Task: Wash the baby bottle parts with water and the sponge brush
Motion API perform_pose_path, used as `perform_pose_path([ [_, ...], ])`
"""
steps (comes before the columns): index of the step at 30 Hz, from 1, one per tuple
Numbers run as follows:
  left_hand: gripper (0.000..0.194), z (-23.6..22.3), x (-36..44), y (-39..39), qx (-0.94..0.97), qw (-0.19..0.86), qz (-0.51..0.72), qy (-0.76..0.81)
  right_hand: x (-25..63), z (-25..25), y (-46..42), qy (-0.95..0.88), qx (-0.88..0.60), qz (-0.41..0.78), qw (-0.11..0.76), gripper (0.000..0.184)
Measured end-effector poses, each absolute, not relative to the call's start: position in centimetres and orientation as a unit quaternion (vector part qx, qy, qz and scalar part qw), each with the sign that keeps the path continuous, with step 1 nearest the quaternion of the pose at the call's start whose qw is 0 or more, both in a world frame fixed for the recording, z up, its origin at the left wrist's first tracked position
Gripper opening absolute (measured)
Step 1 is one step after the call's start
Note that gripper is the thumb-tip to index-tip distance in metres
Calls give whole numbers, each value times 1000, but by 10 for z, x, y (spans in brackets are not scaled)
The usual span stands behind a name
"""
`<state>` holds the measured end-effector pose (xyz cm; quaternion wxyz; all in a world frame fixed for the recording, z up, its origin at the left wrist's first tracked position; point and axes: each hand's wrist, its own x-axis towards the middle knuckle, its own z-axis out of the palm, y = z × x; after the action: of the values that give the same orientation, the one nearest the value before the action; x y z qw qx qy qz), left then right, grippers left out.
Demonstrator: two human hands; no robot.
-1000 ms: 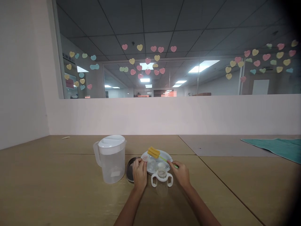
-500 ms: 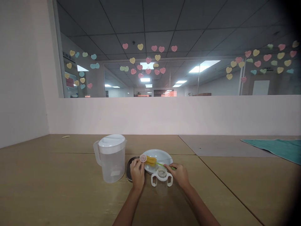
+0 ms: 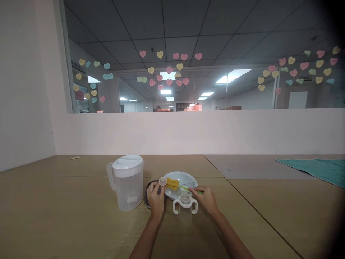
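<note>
The left hand (image 3: 156,201) has its fingertips pinched on a small round cap (image 3: 162,181), held up against the yellow head of a brush (image 3: 172,184) over the left side of the white bowl (image 3: 192,178). The right hand (image 3: 206,198) is closed around the brush's green handle. Both forearms reach forward over the surface (image 3: 94,226), either side of the two-handled bottle (image 3: 185,213).

Left grip (image 3: 156,198) covers part of dark dish (image 3: 146,199) behind it; detail on pale disc (image 3: 162,181) it holds too small to tell; brush handle (image 3: 184,188) partly hidden in right grip (image 3: 204,197); teal cloth (image 3: 320,171) well right of it, cut by picture edge
</note>
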<state>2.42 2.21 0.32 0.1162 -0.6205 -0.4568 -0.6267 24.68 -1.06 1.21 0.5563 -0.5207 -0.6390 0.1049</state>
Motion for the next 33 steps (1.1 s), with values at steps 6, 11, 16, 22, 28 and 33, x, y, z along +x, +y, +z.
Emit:
perform_pose_path([
  [6,19,6,23,20,-611,120,-626,-469,244,14,-11,-638,-506,145,562,44],
  [11,17,10,22,16,-591,101,-644,-475,248,12,-9,-619,-524,125,572,44],
  [16,24,14,21,13,-577,90,-661,-472,247,12,-8,-632,-502,157,569,44],
  [22,28,15,17,14,-543,26,-673,-501,247,12,-7,-621,-524,137,566,43],
  [28,36,23,3,17,-431,-41,-726,-534,250,13,-8,-612,-532,132,571,44],
  [33,37,25,-9,21,-409,-66,-725,-550,249,13,-7,-614,-530,132,570,45],
])
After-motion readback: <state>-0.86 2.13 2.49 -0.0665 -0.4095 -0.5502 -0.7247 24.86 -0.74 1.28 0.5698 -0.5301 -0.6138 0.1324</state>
